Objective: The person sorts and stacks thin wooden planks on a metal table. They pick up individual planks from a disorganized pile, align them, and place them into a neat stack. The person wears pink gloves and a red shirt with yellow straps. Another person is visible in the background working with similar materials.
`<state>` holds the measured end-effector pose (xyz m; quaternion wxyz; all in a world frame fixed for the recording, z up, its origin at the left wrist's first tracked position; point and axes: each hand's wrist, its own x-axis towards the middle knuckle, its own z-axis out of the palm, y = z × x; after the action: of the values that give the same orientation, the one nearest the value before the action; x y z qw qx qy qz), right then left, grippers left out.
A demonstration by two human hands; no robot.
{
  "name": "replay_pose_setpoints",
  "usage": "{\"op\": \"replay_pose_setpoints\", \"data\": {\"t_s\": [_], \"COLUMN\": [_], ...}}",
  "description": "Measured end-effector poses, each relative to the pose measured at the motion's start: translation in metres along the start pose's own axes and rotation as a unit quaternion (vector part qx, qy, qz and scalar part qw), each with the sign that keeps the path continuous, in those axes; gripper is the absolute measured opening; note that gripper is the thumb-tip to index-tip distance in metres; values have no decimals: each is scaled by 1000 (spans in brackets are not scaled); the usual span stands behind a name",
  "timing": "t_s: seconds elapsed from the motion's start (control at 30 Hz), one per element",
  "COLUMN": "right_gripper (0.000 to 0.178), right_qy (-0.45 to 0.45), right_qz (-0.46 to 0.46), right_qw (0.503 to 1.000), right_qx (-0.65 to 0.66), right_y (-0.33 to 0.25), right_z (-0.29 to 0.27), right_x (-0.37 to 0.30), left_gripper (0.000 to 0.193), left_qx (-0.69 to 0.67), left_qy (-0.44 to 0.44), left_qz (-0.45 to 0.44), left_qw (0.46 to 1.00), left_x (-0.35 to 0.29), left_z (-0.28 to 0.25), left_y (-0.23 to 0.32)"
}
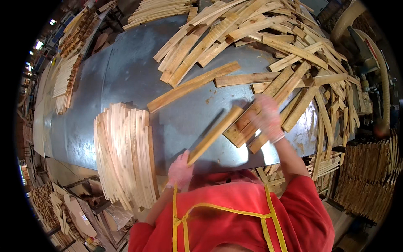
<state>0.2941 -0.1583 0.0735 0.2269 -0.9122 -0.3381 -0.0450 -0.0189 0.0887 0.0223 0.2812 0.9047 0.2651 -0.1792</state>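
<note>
Grey tabletop: row of pale slats at left, jumbled boards at right.

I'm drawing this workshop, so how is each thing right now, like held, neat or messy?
Left hand: closed on the held strip's near end.
Held strip: slanting away from the person.
Right hand: blurred, over loose strips; grip unclear.
Pale stack: mostly side by side, ends uneven.
Big pile: jumbled, strips crossing.
Metal tabletop: shiny, marked.
Apron: worn.

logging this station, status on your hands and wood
Left hand gripping wooden strip by near end. Right hand blurred at loose boards, grip unclear. Boards crowding right side of table.
</note>
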Motion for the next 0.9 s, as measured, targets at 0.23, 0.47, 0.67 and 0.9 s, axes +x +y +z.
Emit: {"op": "replay_pose_setpoints", "data": {"t_s": [0.23, 0.47, 0.67, 0.9], "right_gripper": [54, 31, 80, 73], "right_qy": [191, 154, -128, 276], "right_qz": [517, 446, 416, 292], "right_qw": [742, 562, 747, 882], "right_qx": [381, 679, 502, 247], "right_y": [101, 75, -73, 163], "right_z": [68, 98, 102, 39], "right_x": [-8, -25, -93, -38], "left_gripper": [84, 98, 98, 106], "left_qx": [234, 247, 54, 125], "left_qy": [244, 218, 133, 45], "left_qz": [-99, -70, 65, 18], "left_qw": [936, 942, 988, 991], "left_x": [-65, -60, -11, 42], "left_z": [21, 1, -5, -2], "left_y": [-123, -129, -3, 8]}}
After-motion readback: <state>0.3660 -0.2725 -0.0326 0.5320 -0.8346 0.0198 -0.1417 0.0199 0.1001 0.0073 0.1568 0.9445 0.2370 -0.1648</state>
